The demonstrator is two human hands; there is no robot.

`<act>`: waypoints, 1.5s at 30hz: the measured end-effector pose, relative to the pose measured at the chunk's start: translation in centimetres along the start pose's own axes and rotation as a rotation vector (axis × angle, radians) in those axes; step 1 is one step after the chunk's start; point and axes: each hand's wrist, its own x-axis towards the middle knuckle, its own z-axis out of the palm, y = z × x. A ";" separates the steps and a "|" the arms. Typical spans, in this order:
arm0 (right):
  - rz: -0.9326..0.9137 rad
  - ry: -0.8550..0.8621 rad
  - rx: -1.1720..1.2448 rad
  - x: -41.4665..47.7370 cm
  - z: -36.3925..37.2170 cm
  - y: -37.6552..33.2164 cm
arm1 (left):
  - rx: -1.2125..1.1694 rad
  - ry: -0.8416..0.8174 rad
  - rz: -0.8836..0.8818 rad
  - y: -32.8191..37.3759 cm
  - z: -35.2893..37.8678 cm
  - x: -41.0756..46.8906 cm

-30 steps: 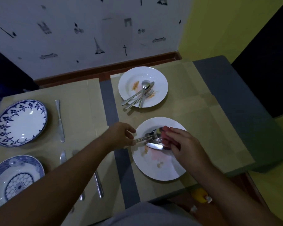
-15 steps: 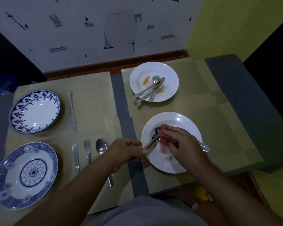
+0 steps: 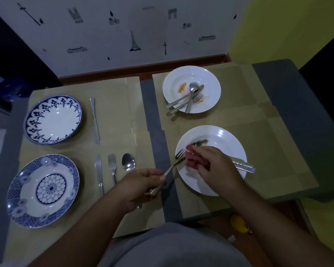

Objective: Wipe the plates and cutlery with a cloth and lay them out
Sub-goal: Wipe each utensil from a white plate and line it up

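Observation:
My left hand [image 3: 143, 185] grips the handle of a fork [image 3: 175, 162] whose tines reach over the left rim of the near white plate [image 3: 226, 139]. My right hand [image 3: 214, 164] holds a red cloth [image 3: 194, 159] bunched against the fork's neck. A spoon [image 3: 201, 143] and other cutlery handles [image 3: 243, 165] lie on that plate, partly hidden by my hand. The far white plate [image 3: 210, 87] carries orange stains and a pile of cutlery [image 3: 187, 99]. On the left lie two blue-patterned plates [image 3: 52, 119] [image 3: 42, 189], with a knife [image 3: 94, 120], a second knife [image 3: 99, 174], a fork [image 3: 112, 166] and a spoon [image 3: 128, 162].
Tan placemats [image 3: 114, 112] cover a grey table [image 3: 152, 105] set against a white wall with small black pictures. A grey surface [image 3: 297, 105] extends to the right. A yellow object [image 3: 239, 223] lies on the floor below the table's near edge.
My left hand has drawn the fork down and left, so its tines now show free of the cloth. The view has shifted, bringing the laid-out plates and cutlery on the left fully in.

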 end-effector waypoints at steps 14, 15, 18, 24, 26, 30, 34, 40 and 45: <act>-0.158 -0.034 -0.061 0.2 2.4 -1.3 | -0.141 0.102 0.032 -3.5 -0.3 -2.0; -0.179 -0.057 -0.070 0.1 2.7 -1.3 | -0.160 0.105 0.035 -3.5 -0.2 -2.1; -0.262 -0.158 -0.073 -0.3 3.6 -2.0 | -0.187 0.080 0.056 -3.5 0.1 -2.4; -0.408 -0.188 -0.145 1.3 3.4 -2.0 | -0.082 0.006 0.102 -3.1 0.3 -3.1; -0.409 -0.102 -0.154 2.2 2.4 -1.7 | -0.044 -0.022 0.128 -2.4 0.5 -3.3; -0.445 -0.028 -0.243 1.6 1.7 -2.0 | 0.062 -0.052 0.160 -1.1 1.4 -3.2; -0.467 -0.131 -0.281 2.0 0.6 -1.3 | 0.153 -0.062 0.179 -0.7 2.0 -2.8; -0.109 0.069 -0.140 4.1 -2.6 -0.2 | 0.227 -0.027 0.141 -0.5 3.7 -2.1; -0.057 0.165 -0.071 2.3 -3.9 0.1 | 0.186 0.047 0.164 0.1 5.0 -0.8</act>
